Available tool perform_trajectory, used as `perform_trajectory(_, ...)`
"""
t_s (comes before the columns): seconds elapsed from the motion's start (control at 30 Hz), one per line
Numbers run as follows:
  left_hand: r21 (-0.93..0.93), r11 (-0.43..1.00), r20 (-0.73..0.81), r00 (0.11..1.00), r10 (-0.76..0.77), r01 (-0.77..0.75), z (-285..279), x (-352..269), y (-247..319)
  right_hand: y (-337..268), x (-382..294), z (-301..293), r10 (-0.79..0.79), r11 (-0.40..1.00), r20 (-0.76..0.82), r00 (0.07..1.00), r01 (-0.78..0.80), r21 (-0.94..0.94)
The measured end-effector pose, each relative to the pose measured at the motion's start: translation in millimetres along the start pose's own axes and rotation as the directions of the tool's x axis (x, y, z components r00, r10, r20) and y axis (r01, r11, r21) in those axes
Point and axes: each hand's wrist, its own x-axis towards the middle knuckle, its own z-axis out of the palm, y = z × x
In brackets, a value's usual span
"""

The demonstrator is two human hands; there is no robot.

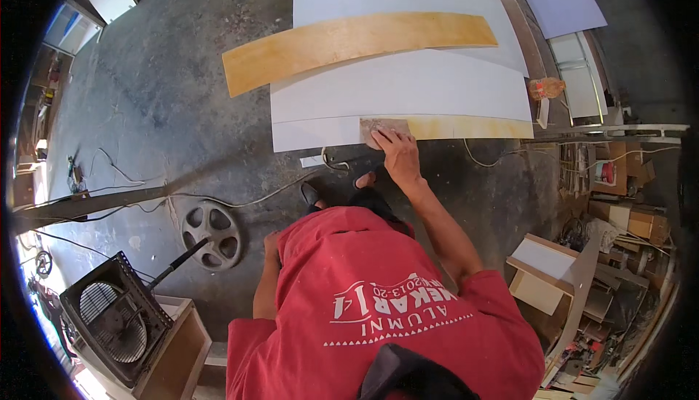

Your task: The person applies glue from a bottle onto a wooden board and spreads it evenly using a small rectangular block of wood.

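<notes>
My right hand (401, 154) grips a thin, flat brownish piece (382, 124) and presses it on the near edge strip of a white board (393, 94). To the right of that hand, the strip (480, 127) has a yellowish, glue-like coating; to the left it is white. My left hand (272, 242) hangs low at my left side against my shirt; its fingers are partly hidden, and I cannot tell whether it holds anything. A long yellow-brown wooden panel (360, 39) lies across the white boards, beyond my right hand.
A plastic bottle (546, 88) stands at the right of the boards. A cable (256, 201) runs over the floor near my feet. A box fan (117, 318) and its round base (212, 236) are at lower left. Wood offcuts (611, 285) are piled at right.
</notes>
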Motion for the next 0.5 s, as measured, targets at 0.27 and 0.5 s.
perform_trajectory(0.27, 0.297, 0.952, -0.098, 0.994, -0.054, 0.081, 25.6, 17.9, -60.7, -26.9, 7.5, -60.8, -0.023, 0.986, 0.440, 0.898, -0.054, 0.161)
perform_trajectory(0.5, -0.104, 0.932, -0.053, 0.934, -0.353, 0.346, 21.2, 22.1, -62.7, -53.3, 36.3, -17.9, -0.139, 0.988, 0.035, 0.990, 0.136, 0.079)
